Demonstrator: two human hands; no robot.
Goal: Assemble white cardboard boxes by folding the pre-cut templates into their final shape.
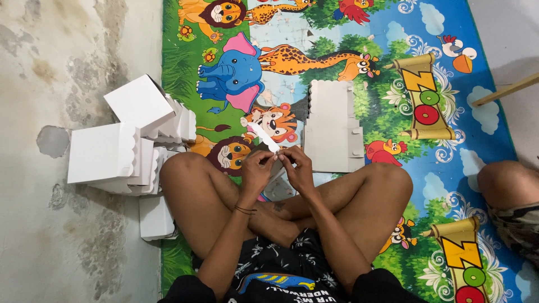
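Both the left hand [257, 168] and right hand [297, 167] pinch a thin white card [265, 138] above the crossed legs; likely light, bendy, easily creased, best held by its edges

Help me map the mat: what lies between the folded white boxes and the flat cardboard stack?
Head view: bare animal-print mat between white boxes and flat stack.

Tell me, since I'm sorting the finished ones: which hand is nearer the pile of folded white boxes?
Left. The left hand is on the pile's side, holding a white card piece; the right hand sits beyond it, farther from the pile of boxes.
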